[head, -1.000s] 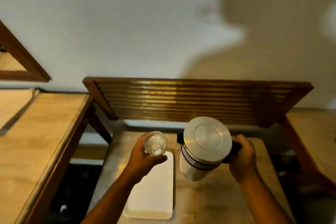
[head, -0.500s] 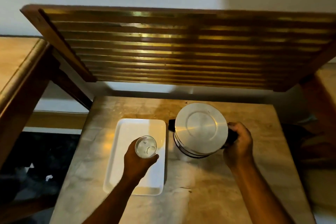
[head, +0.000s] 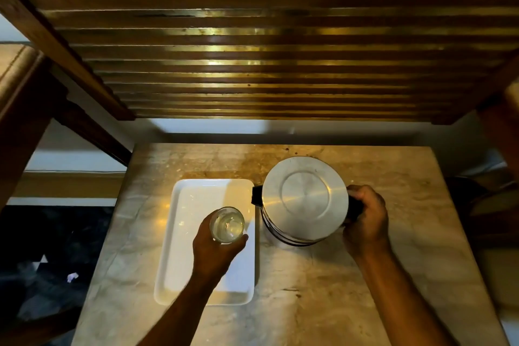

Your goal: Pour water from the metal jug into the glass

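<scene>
**Jug and Glass in Hand, Pour Not Yet Seen**

Marble-topped table (head: 323,303) under dim yellow light, slatted wooden panel (head: 252,50) leaning over its far edge, white wall behind.

Left hand (head: 216,253) wrapped around a clear drinking glass (head: 227,224), fingers curled on its near side, thumb at the rim's right. Glass held upright above the white rectangular tray (head: 196,205); whether resting on it or lifted clear, impossible to tell from straight above. Glints inside, so perhaps some liquid already; level not readable.

Right hand (head: 365,219) clenched on the dark handle of the metal jug (head: 304,199), knuckles up. Jug just right of the tray, lid closed, seen almost square from above, body showing slightly below the lid. Dark spout tab at the lid's left edge, pointing toward the tray, a little beyond the glass. No stream visible between spout and glass.

Judged step: both vessels gripped, alignment for pouring. Next move likely calls for lifting the jug, bringing spout over the glass mouth or raising glass to spout, then tipping leftward slowly. Narrow glass mouth, wide jug: small tilt, steady left hand, tray beneath as catch for drips.
</scene>
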Tool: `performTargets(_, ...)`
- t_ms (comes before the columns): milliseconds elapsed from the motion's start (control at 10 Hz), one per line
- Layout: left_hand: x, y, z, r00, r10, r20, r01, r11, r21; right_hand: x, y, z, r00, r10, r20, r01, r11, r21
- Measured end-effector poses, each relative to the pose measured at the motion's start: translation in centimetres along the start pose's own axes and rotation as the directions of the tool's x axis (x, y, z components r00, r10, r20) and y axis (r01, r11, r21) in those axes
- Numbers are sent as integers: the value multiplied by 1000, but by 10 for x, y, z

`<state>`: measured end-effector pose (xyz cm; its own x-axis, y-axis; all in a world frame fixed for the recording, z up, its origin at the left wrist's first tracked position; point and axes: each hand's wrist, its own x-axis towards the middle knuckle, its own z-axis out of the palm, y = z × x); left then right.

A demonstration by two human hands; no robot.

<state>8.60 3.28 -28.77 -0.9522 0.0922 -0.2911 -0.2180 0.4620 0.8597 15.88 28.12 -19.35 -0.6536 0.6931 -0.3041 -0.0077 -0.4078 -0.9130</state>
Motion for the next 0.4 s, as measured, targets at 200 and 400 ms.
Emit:
performTargets(200, -4, 16, -14, 993, 26, 113, -38, 994, 102, 1, 3, -7, 1000, -22, 22, 26, 982, -185)
performTargets(400, -17, 105, -62, 982, 106, 157, -141, 964, 226, -2, -56, -11, 959, 41, 281, 139, 796, -589)
